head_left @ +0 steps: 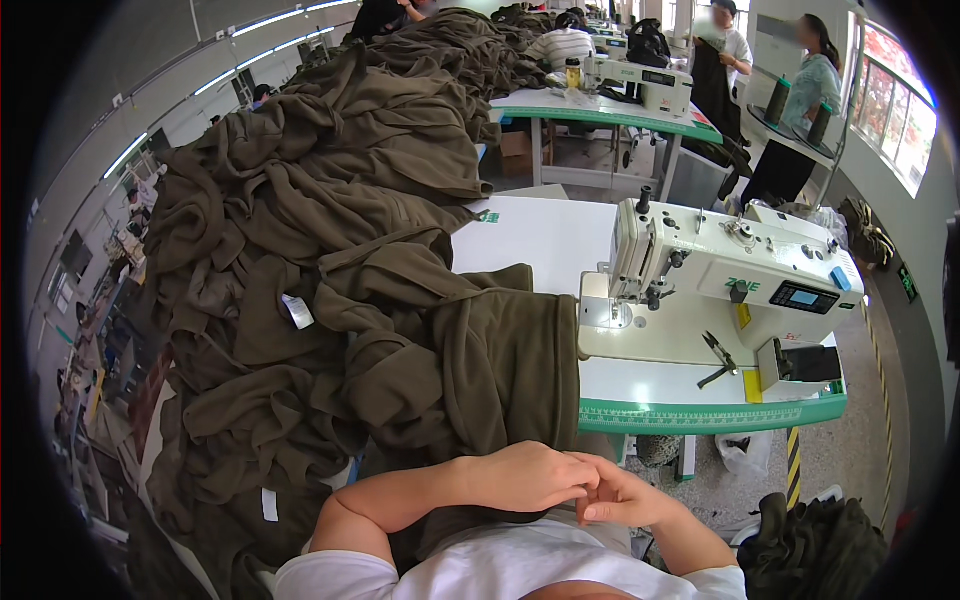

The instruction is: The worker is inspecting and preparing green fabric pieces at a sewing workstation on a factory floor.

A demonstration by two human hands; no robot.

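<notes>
My left hand (530,476) and my right hand (622,492) meet in front of my body, close to the table's near edge. Their fingers curl in against each other; whatever lies between them, if anything, is hidden. Just beyond, a dark olive-brown fleece garment (510,350) lies folded on the table, its right edge beside the sewing machine's needle plate. The white sewing machine (720,255) stands to the right, its head above the bed. On the bed rests a pair of thread snips (718,360), apart from both hands.
A large heap of similar garments (330,150) covers the left side and runs far back. Green measuring tape (700,415) lines the front edge. More dark cloth (810,550) sits low at right. Another machine table (610,110) and several people are beyond.
</notes>
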